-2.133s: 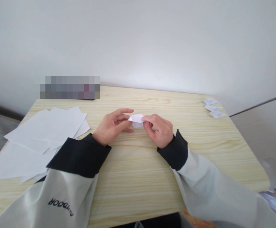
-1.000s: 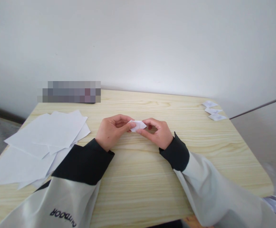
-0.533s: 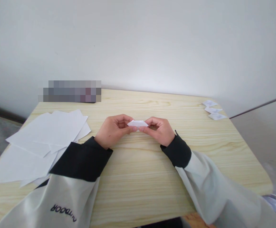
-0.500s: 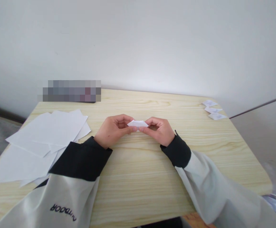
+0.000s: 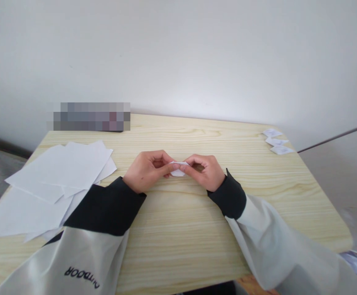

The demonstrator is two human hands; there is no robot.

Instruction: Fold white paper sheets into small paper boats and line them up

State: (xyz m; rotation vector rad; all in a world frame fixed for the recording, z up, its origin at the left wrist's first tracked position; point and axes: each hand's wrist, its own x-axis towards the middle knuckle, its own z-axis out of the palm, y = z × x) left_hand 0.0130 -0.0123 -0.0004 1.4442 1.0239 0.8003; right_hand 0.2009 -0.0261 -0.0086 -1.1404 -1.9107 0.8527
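A small folded white paper piece sits between my two hands over the middle of the light wooden table. My left hand pinches its left end with thumb and fingers. My right hand pinches its right end, fingers curled over it. Most of the paper is hidden by my fingertips; only a small white wedge shows. Both wrists rest low on the tabletop.
A loose spread of white sheets lies at the table's left. Three small folded paper pieces sit at the far right corner. A blurred dark object lies at the back left edge by the white wall.
My hands have drawn closer together, pressing the folded paper narrower and lower toward the table; less of it shows than half a second ago.
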